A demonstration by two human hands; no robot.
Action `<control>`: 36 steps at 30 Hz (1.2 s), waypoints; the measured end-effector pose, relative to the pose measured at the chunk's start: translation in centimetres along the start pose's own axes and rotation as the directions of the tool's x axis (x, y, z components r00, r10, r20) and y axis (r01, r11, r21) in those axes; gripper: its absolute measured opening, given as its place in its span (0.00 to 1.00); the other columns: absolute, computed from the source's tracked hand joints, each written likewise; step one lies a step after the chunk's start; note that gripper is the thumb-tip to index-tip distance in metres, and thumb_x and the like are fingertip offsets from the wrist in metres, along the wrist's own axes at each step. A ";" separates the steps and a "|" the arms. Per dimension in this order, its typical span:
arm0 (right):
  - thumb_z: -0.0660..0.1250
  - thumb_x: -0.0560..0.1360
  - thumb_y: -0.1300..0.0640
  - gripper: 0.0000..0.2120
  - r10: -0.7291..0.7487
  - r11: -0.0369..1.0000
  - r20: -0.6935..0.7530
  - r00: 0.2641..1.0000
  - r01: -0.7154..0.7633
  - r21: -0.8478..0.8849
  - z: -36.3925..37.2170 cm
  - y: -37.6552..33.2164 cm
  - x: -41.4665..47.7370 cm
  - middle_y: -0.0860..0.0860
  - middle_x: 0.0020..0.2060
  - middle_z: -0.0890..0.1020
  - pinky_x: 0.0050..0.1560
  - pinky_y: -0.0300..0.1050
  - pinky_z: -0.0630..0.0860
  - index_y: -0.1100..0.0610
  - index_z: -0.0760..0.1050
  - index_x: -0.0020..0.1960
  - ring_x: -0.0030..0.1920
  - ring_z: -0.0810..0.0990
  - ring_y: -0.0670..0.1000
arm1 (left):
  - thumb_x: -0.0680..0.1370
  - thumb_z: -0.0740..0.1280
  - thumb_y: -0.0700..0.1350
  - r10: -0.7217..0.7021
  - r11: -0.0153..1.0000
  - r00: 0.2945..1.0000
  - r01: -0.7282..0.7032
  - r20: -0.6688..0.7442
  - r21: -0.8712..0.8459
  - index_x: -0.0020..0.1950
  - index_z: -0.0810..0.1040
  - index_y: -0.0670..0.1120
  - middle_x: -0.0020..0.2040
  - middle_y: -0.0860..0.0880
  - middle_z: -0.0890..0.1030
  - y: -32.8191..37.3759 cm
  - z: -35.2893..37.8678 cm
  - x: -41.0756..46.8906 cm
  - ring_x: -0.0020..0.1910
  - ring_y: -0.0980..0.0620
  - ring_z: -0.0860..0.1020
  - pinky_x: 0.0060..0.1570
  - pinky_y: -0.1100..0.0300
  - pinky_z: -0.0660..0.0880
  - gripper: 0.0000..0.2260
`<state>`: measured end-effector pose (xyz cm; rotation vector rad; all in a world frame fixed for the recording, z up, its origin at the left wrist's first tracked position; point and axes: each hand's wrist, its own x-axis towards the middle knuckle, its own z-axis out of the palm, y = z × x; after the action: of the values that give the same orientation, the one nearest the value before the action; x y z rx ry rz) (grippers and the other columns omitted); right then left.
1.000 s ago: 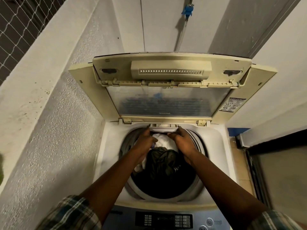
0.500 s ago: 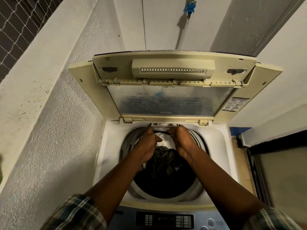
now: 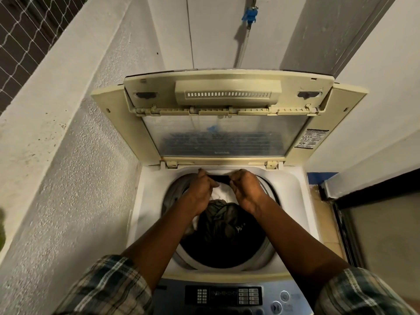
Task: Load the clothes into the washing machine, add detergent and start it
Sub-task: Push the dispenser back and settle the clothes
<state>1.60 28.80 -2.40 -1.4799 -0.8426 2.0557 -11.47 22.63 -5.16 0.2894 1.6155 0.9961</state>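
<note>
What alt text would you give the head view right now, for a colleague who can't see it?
Both hands, left hand and right hand, reach to the back rim of an open top-loading washing machine, fingers at a white drawer under the raised lid. Dark and white clothes fill the drum; the control panel sits nearest.

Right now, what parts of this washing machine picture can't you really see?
Head view only:
- Rear drawer slot: both hands, left and right, cover its ends; whether they grip anything is unclear.
- Clothes: lower layers hidden in the dark drum.
- Control panel: labels too small, bottom cut off by the frame edge.
- Lid sticker: print too small.
</note>
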 end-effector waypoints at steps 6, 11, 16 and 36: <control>0.68 0.79 0.62 0.11 -0.203 0.913 0.029 0.979 0.200 -0.355 -3.0 1.8 -2.1 0.49 0.51 0.86 0.56 0.45 0.82 0.57 0.81 0.60 0.53 0.85 0.50 | 0.80 0.65 0.34 0.130 0.971 0.982 -0.099 -0.135 0.216 0.78 0.65 0.39 0.51 0.37 0.82 1.4 -1.5 -5.4 0.37 0.58 0.82 0.35 0.71 0.76 0.26; 0.71 0.79 0.54 0.20 -0.638 0.427 0.222 0.737 0.579 -0.695 -4.3 0.6 -6.5 0.48 0.70 0.78 0.73 0.49 0.72 0.50 0.75 0.71 0.70 0.76 0.48 | 0.80 0.68 0.39 0.616 0.699 0.776 -0.462 -0.133 0.546 0.75 0.72 0.49 0.72 0.49 0.76 1.9 -2.9 -9.7 0.70 0.50 0.74 0.66 0.59 0.73 0.23; 0.69 0.81 0.52 0.21 -0.811 -0.016 0.400 0.427 0.668 -0.744 -3.0 -4.3 -10.3 0.50 0.76 0.72 0.70 0.50 0.73 0.53 0.74 0.72 0.74 0.71 0.52 | 0.79 0.68 0.42 0.908 0.246 0.418 -0.593 0.032 0.767 0.72 0.74 0.46 0.71 0.47 0.74 5.8 -3.0 -12.9 0.71 0.48 0.72 0.69 0.51 0.74 0.21; 0.63 0.82 0.43 0.29 -0.799 -0.402 0.516 0.309 0.365 -0.840 1.4 -15.8 -10.6 0.55 0.79 0.68 0.80 0.62 0.57 0.54 0.64 0.79 0.80 0.64 0.58 | 0.81 0.62 0.59 0.921 -0.109 0.319 -0.338 0.223 0.935 0.77 0.67 0.52 0.72 0.45 0.74 18.7 -2.0 -12.3 0.72 0.44 0.71 0.77 0.39 0.61 0.26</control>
<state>3.89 32.37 16.19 -1.0376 -2.3988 -0.0755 -15.37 25.03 16.88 2.1294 2.5283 0.7483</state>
